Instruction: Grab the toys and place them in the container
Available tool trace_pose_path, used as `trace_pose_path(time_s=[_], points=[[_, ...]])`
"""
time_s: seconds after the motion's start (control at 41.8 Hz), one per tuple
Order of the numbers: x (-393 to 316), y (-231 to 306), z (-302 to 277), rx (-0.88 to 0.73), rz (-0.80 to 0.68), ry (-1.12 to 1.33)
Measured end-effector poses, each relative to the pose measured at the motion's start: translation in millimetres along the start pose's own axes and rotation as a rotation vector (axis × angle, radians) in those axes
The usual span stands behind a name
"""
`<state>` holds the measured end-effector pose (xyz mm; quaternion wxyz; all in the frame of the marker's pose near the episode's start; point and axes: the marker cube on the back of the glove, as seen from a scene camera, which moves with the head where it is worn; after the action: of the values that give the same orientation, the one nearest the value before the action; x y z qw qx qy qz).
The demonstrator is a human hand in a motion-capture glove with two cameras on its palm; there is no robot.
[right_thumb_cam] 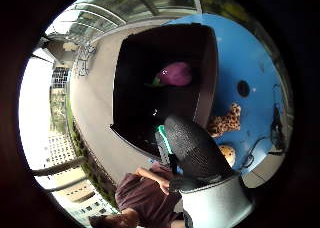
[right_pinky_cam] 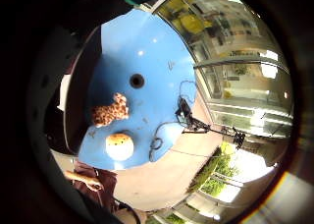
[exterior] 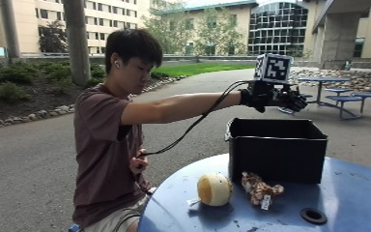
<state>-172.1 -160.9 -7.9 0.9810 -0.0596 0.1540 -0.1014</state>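
A purple toy (right_thumb_cam: 175, 74) lies on the floor of the black container (exterior: 277, 150), seen only in the thumb side palm view. Two toys remain on the round blue table (exterior: 340, 193), just in front of the container's near wall: a spotted giraffe plush (exterior: 260, 187) lying on its side close to the wall, and a round cream-and-tan ball toy (exterior: 214, 189) beside it, nearer the person; the two lie close together, though whether they touch cannot be told. A dark round hole (exterior: 313, 215) sits in the tabletop near the giraffe.

The gloved right hand (exterior: 277, 99) is held out above the container's open top on a straight, roughly level arm, well clear of the rim. Its fingers reach forward, relaxed and holding nothing. The bare left hand (exterior: 138, 163) rests near the person's waist, beside the table's edge
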Motion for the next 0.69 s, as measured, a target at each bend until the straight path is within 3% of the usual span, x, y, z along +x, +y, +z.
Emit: trace_pose_path(time_s=[0.263, 0.383, 0.551, 0.695], points=[[78, 96, 19, -0.067, 0.008, -0.037], [102, 141, 47, -0.078, -0.083, -0.031], [89, 170, 146, -0.155, -0.139, -0.093], [67, 172, 267, -0.350, -0.101, 0.011]])
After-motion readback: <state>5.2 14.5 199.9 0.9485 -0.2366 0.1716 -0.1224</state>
